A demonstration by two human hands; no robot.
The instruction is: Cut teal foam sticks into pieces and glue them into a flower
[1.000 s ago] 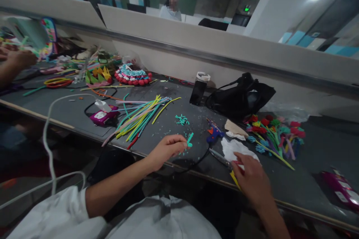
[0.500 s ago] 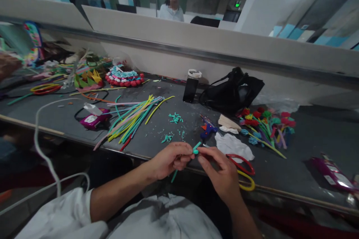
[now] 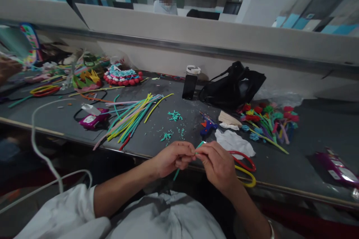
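My left hand (image 3: 174, 157) is closed, pinching a green pipe cleaner (image 3: 176, 174) between thumb and fingers above the table's front edge. One end of the stem hangs below this hand; another green bit shows above the fingertips. My right hand (image 3: 220, 163) meets it from the right, its thumb and fingers pinched on the same pipe cleaner. The fingers hide the part between them. Scissors with red and yellow handles (image 3: 244, 161) lie just beyond my right hand, partly covered by it. Small green clippings (image 3: 175, 115) are scattered on the table ahead.
A bundle of coloured pipe cleaners (image 3: 140, 114) lies left of the clippings. A blue glue gun (image 3: 207, 125), white tissue (image 3: 234, 143), black bag (image 3: 232, 87), bottle (image 3: 190, 86) and pipe-cleaner flowers (image 3: 269, 123) are to the right. Purple devices (image 3: 94, 118) sit on both sides. Another person's hand (image 3: 9, 69) is far left.
My right hand has closed in toward the left fingertips and turned, covering the green coil that showed between them. The view has shifted slightly.
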